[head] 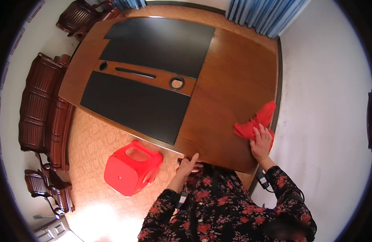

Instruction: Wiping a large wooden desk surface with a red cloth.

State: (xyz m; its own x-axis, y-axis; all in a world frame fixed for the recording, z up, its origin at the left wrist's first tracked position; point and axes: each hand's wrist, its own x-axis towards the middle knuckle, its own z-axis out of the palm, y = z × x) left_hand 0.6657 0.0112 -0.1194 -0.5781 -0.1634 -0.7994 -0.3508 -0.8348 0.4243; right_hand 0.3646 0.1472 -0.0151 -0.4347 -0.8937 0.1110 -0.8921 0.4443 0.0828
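Note:
A red cloth (pixel 249 127) lies bunched on the right end of a brown wooden conference table (pixel 228 90), reaching the edge beside the wall. My right hand (pixel 261 143) is on the cloth, with its fingers spread over the lower folds. My left hand (pixel 187 166) is at the near edge of the table, its thumb against the edge and its fingers apart. No object shows in it. Black inlaid panels (pixel 134 106) cover much of the tabletop, divided by a wooden strip with a dark slot (pixel 134 72) and round holes (pixel 177 82).
A red plastic stool (pixel 125 175) stands on the patterned floor, left of my body. Along the left wall are a dark wooden bench (pixel 38 106) and wooden armchairs (pixel 78 18). The white wall (pixel 319 99) runs close to the table's right end. Blue curtains (pixel 261 15) hang behind.

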